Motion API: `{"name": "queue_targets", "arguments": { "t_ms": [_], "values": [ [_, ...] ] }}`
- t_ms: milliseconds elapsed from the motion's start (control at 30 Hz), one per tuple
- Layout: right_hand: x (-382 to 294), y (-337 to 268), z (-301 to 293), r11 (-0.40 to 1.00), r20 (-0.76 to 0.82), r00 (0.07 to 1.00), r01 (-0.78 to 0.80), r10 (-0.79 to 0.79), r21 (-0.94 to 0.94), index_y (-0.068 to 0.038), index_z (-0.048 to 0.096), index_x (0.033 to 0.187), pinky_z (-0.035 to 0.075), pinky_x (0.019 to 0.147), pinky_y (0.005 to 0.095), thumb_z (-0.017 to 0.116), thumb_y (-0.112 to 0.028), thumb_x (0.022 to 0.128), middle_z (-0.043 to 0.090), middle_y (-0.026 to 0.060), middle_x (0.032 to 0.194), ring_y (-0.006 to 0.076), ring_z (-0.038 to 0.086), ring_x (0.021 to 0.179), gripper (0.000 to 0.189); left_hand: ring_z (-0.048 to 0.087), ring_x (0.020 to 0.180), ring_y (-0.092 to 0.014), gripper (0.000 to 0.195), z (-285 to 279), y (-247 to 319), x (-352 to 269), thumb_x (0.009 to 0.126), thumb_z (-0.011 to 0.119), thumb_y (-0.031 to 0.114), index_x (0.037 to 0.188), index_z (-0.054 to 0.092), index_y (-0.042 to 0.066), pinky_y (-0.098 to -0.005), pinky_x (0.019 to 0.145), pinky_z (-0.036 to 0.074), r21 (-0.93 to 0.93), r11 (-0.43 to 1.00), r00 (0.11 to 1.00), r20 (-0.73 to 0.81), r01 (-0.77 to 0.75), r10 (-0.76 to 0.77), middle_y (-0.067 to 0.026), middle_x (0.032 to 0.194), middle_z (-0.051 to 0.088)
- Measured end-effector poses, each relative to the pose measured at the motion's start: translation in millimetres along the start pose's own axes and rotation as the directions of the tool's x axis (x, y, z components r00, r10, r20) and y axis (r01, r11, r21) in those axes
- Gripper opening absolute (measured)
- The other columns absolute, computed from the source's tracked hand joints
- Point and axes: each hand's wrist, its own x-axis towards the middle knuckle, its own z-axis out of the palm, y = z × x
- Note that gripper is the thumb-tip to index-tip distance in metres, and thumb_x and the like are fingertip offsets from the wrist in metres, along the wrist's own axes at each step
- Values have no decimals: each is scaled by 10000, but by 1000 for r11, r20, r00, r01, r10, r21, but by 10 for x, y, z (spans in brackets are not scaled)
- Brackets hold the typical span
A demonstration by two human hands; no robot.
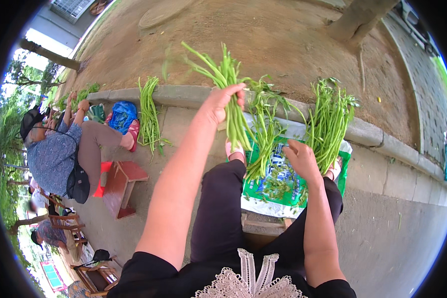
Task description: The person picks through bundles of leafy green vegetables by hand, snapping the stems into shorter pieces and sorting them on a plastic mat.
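Note:
My left hand [227, 102] grips a bunch of long green vegetable stems [229, 74], held raised over the kerb with the cut ends fanning out. My right hand [301, 158] hovers above a green and white plastic sack [296, 210], thumb and fingers apart, with nothing visible in it. Between my hands lies a looser pile of leafy stems [262, 149]. A thicker heap of green stems [327, 126] rests on the sack's right side, partly against the kerb. Torn leaves [277, 184] are scattered over the sack, which bears writing.
A concrete kerb [186, 95] borders bare soil [268, 41]. Another bunch of stems [148, 111] leans on it, near a blue plastic bag [123, 116]. At left, a seated person [58, 156] works beside a red wooden stool [121, 184]. A tree trunk [361, 20] stands beyond.

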Motion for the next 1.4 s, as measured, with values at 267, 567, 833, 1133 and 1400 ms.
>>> {"name": "queue_targets", "arguments": {
  "t_ms": [267, 567, 833, 1133, 1400],
  "values": [
    [42, -64, -133, 854, -15, 994, -88, 112, 513, 23, 596, 914, 388, 525, 230, 551, -215, 875, 486, -7, 637, 54, 451, 577, 245, 487, 576, -97, 249, 495, -915, -393, 851, 583, 183, 1059, 511, 66, -278, 565, 442, -257, 961, 990, 129, 97, -65, 21, 684, 497],
    [103, -114, -144, 884, 51, 996, -90, 75, 459, 25, 544, 811, 349, 504, 231, 544, -188, 878, 436, -30, 615, 41, 408, 567, 223, 468, 559, -99, 267, 395, -819, -435, 851, 573, 165, 1086, 505, 59, -275, 571, 412, -256, 962, 986, 155, 92, -53, 18, 661, 485],
    [187, -225, -99, 769, -53, 982, -110, 184, 630, 8, 619, 873, 358, 482, 199, 568, -200, 872, 470, -36, 619, 26, 404, 539, 215, 492, 526, -105, 257, 482, -798, -434, 823, 598, 139, 1028, 533, -1, -242, 510, 412, -129, 989, 982, 181, 78, -53, -13, 639, 515],
    [307, 297, -313, 998, -189, 981, -16, 28, 64, 66, 590, 1001, 435, 766, 299, 663, -308, 773, 606, 104, 926, 141, 539, 856, 445, 480, 478, -102, 278, 708, -789, -508, 781, 610, 80, 1022, 512, -18, -239, 464, 401, 336, 942, 913, 383, 7, -143, -36, 632, 513],
    [194, 96, -475, 913, 156, 974, -212, 167, 348, -2, 606, 775, 379, 624, 236, 524, -180, 858, 548, -14, 680, 73, 480, 668, 212, 487, 472, -101, 295, 624, -799, -543, 751, 633, 63, 1012, 522, -17, -239, 440, 405, 401, 916, 873, 453, -16, -183, -45, 634, 525]
  ]
}}
